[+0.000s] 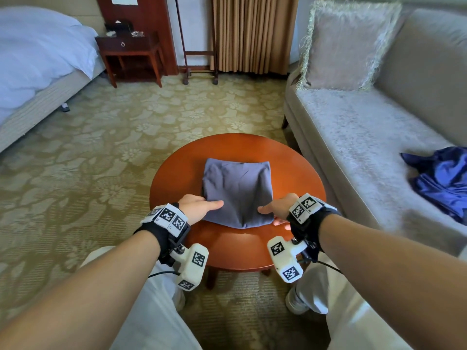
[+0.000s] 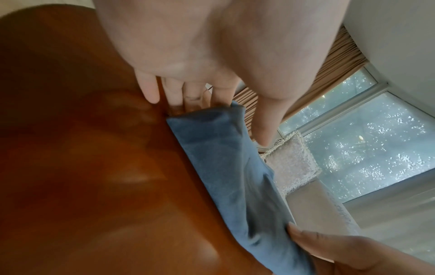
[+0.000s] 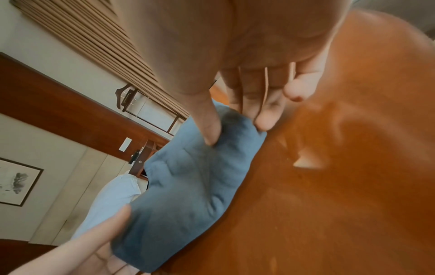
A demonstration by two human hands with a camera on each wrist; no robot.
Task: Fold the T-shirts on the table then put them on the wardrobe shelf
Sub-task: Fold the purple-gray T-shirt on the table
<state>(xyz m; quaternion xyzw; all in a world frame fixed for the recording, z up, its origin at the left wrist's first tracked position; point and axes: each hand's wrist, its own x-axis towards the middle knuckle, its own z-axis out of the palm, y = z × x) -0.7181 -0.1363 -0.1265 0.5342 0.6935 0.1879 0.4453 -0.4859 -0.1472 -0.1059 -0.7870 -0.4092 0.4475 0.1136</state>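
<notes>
Left hand: it pinches the near-left corner of the folded grey-blue T-shirt, thumb lying on top. The left wrist view shows the fingers slid beneath the cloth edge, against the wood.

Between the two hands: the T-shirt lies as a compact folded square in the middle of the round wooden desk, its near edge held, its far edge resting flat beyond the fingertips. Folding appears complete; the step in hand looks like the lift for carrying to the wardrobe.

Right hand: it grips the near-right corner, the thumb pressed into the top layers and the fingers curled under, as the right wrist view confirms.

Further right of that hand, a second, dark blue garment lies crumpled on the sofa, unfolded.

Risks noted:
- Both grips sit on the near edge only. On lifting, the unsupported far half would likely droop and the folds open.
- The thumb pressure on the right already puckers the cloth; pulling the hands apart could drag layers out of line.
- The polished desk offers little friction, so the bundle may slide rather than rise.
- The wardrobe is not in view; I cannot judge the route.
</notes>
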